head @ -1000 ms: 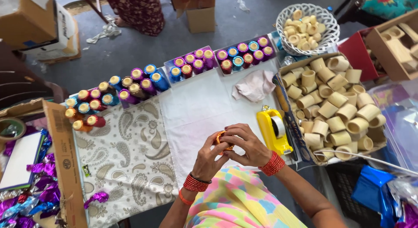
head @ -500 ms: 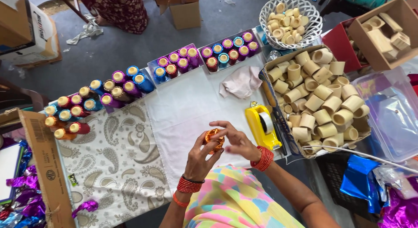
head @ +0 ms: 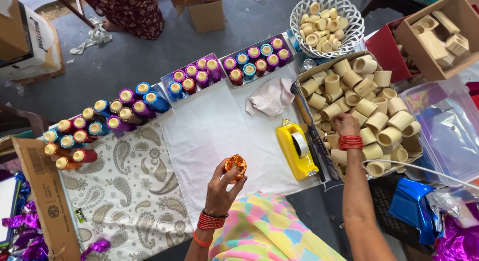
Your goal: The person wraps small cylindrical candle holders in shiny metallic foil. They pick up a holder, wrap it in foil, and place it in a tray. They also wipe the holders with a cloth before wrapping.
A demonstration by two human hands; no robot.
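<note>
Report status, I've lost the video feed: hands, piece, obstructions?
Left hand grips orange foil-wrapped ring. Right hand in box of bare rings. Tape dispenser between.

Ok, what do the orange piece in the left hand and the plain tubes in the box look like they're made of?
The orange piece in the left hand looks wrapped in metallic foil: it is shiny and crinkled, with bright glints. The plain tubes under the right hand look like matte beige cardboard or thick paper, with hollow cores and dull, even walls; plastic cannot be ruled out.

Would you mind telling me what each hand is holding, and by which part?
The left hand pinches an orange foil-wrapped ring by its lower rim. The right hand reaches among the plain cardboard rings; any grip is hidden.
</note>
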